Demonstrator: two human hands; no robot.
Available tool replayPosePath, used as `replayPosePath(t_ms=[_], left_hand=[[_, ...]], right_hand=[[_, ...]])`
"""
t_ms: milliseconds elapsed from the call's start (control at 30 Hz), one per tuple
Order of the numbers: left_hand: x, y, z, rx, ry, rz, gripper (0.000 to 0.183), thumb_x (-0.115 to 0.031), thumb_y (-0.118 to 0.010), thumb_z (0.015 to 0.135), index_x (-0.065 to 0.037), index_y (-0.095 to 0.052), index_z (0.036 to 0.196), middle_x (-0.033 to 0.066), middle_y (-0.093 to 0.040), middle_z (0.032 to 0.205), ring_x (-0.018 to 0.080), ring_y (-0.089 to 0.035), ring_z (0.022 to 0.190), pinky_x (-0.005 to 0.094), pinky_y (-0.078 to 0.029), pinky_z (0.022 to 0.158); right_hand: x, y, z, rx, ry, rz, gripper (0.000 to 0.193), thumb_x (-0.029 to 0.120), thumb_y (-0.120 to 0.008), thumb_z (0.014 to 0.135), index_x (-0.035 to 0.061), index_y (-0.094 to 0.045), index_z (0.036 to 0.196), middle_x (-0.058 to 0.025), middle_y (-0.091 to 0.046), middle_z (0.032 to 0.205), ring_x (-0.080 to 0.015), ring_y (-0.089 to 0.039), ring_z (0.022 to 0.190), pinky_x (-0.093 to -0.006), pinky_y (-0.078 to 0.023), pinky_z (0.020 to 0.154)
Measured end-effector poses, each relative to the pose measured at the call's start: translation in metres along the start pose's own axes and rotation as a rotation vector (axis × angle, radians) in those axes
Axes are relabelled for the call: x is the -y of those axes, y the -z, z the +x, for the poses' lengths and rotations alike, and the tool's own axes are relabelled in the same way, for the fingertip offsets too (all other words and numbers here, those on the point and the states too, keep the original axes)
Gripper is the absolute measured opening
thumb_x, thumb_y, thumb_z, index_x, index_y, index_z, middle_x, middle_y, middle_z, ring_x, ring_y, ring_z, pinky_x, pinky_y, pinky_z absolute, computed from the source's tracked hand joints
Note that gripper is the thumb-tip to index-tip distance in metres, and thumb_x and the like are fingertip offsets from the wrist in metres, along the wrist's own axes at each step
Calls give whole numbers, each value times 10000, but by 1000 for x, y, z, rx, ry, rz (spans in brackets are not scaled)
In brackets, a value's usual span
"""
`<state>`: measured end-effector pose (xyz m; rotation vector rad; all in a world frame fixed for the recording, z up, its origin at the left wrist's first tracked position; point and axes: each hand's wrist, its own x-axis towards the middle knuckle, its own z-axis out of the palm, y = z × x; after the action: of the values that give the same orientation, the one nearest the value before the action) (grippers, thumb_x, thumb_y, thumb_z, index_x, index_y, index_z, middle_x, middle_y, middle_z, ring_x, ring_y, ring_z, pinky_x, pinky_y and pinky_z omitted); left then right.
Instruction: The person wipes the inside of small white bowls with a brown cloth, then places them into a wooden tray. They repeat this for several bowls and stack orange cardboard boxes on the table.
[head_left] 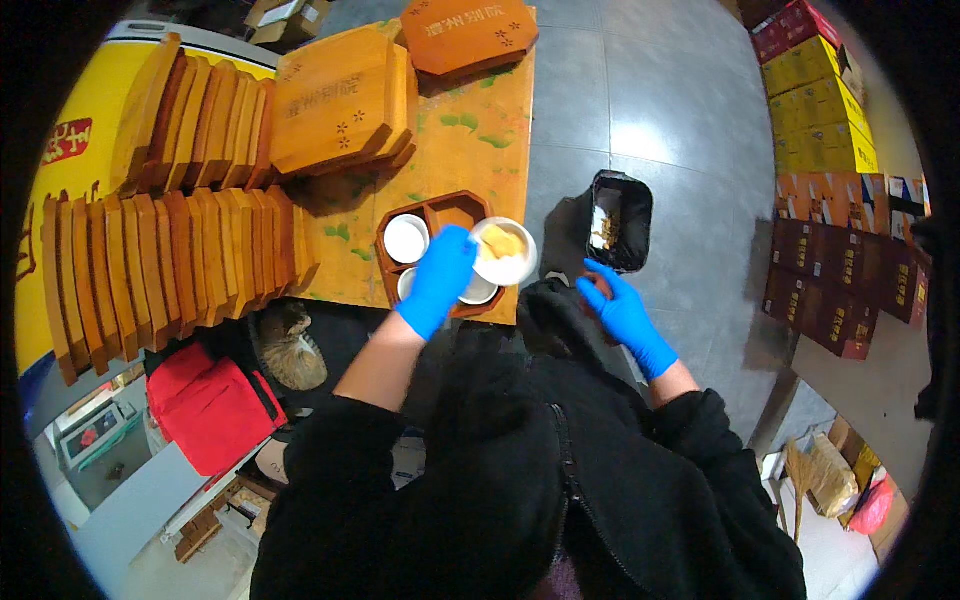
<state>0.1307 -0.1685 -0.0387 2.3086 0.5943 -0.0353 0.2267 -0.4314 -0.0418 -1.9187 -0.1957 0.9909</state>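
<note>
In a blue glove, my left hand (443, 280) is closed on the rim of a small white bowl (530, 247) with yellow food pieces (501, 241) in it. The bowl is tipped a little toward me, above the right side of an octagonal wooden tray (391, 262). Inside that tray are several white bowls; one (406, 238) sits at the left, and others are partly hidden under my left hand. My right hand (622, 312), also gloved in blue, hangs out past the table's right edge with its fingers apart and nothing in them, close to a black bin.
The wooden table (480, 150) carries rows of upright wooden lids (180, 250) on the left and stacked octagonal lids (335, 105) at the back. A lined black bin (643, 218) with scraps stands on the grey floor at right. Cartons (825, 250) line the right wall.
</note>
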Motion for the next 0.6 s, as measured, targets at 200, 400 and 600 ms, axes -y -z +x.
replayPosePath(t_ms=[200, 400, 600], left_hand=[[-46, -58, -20, 414, 17, -75, 212, -195, -543, 808, 13, -576, 826, 210, -572, 757, 301, -599, 679, 356, -468, 589], [-70, -94, -17, 571, 497, -683, 409, -342, -500, 879, -20, -509, 1130, 107, -589, 988, 174, -605, 787, 274, -479, 676], [-50, -83, -42, 455, 612, -717, 416, -364, -489, 889, -37, -489, 1147, 113, -585, 1006, 179, -596, 807, 270, -465, 682]], right_hand=[[-16, -7, -16, 263, -162, 526, 539, 185, -499, 881, 28, -293, 1353, -153, -426, 1303, -219, -406, 1205, -320, -327, 994], [-81, 29, -1, 136, -509, 961, 366, 200, -391, 898, -35, -460, 1169, -164, -543, 1151, -233, -557, 1010, -348, -436, 901], [-149, 74, 67, 357, -603, 1174, 338, 187, -373, 883, 39, -529, 1143, -142, -585, 1108, -267, -565, 992, -387, -414, 918]])
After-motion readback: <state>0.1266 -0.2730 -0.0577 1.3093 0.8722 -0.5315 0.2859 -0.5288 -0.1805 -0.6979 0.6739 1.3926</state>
